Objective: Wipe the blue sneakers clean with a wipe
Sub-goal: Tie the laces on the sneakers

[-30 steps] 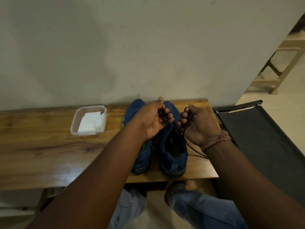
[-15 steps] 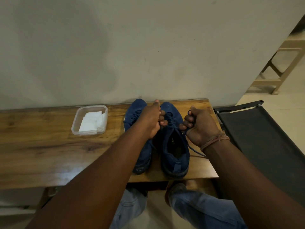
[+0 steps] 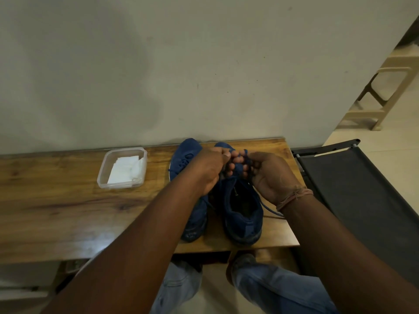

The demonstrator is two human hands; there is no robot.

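Two blue sneakers stand side by side on the wooden table (image 3: 56, 207), toes toward the wall: the left sneaker (image 3: 183, 162) and the right sneaker (image 3: 242, 214). Both hands meet over the right sneaker's laces. My left hand (image 3: 208, 168) pinches a blue lace with curled fingers. My right hand (image 3: 269, 175) grips the other lace (image 3: 269, 209), which trails off beside my wrist. White wipes (image 3: 124, 169) lie folded in a clear plastic container (image 3: 102, 175) to the left of the shoes.
A wall rises right behind the table. A black fabric cot or chair (image 3: 358, 200) stands close on the right. A beige plastic stool (image 3: 383, 96) is farther back on the floor. My knees in jeans (image 3: 272, 288) show below the table's front edge.
My hands, which were apart pulling the laces half a second ago, have come together over the right sneaker's tongue, fingers touching.
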